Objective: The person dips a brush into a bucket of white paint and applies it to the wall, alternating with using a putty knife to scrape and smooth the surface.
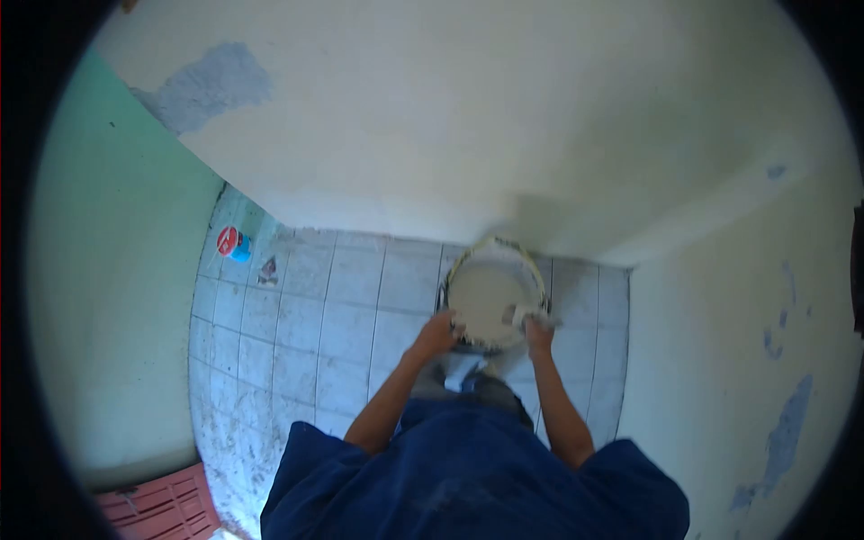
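Below, round bucket (493, 290) upright on tiled floor (333, 315), mouth up; left hand (438, 335) grips rim, right hand (538, 331) clamped on tool (524, 315), type unclear.

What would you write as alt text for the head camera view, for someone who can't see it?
Seen from above, a person in a blue shirt bends over a bucket of pale paste on a tiled floor, left hand on its rim and right hand holding a tool at its edge. Cream walls with grey patches surround them; a small red and blue can lies near the green wall.
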